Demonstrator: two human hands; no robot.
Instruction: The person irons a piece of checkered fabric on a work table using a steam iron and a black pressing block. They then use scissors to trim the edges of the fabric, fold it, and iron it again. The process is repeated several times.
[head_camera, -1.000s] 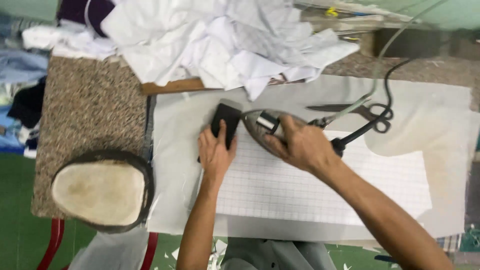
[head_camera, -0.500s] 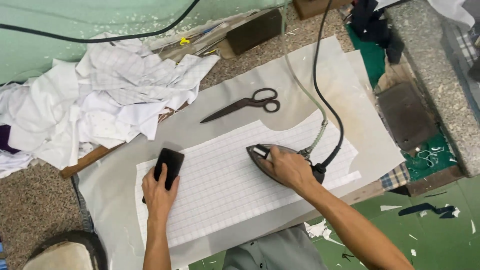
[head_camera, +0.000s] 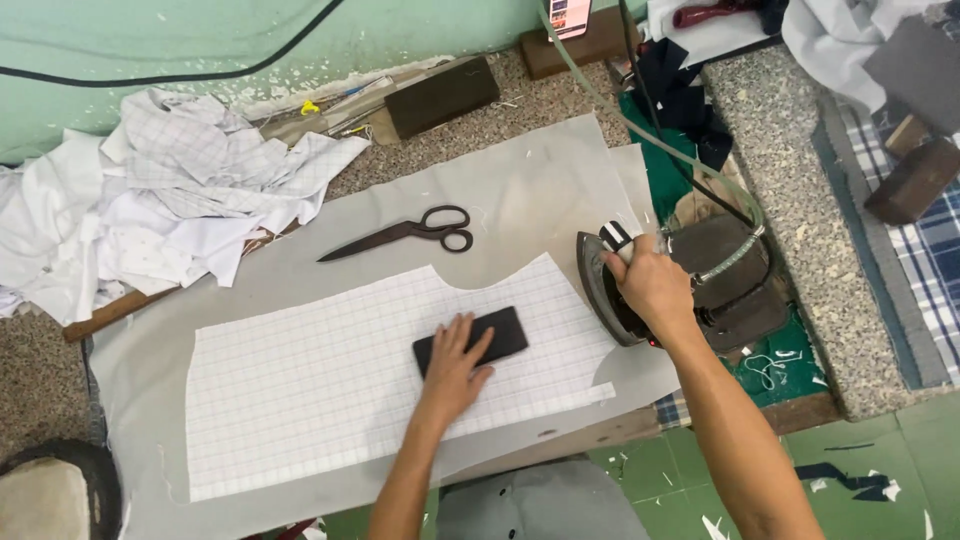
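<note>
Checked fabric (head_camera: 330, 390) flat on bench (head_camera: 520, 200); both hands at work.
Left hand (head_camera: 455, 365) fingers spread flat on black block (head_camera: 470, 340), pinning fabric. Right hand (head_camera: 650, 285) fingers closed round iron (head_camera: 610, 290) handle, at fabric's right edge. Scissors (head_camera: 400, 233) lie beyond left fingers, apart.

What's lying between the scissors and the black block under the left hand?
Nothing loose. In the head view, between the scissors and the black block under the left hand show only the grey pressing cloth and the checked white fabric piece.
</note>
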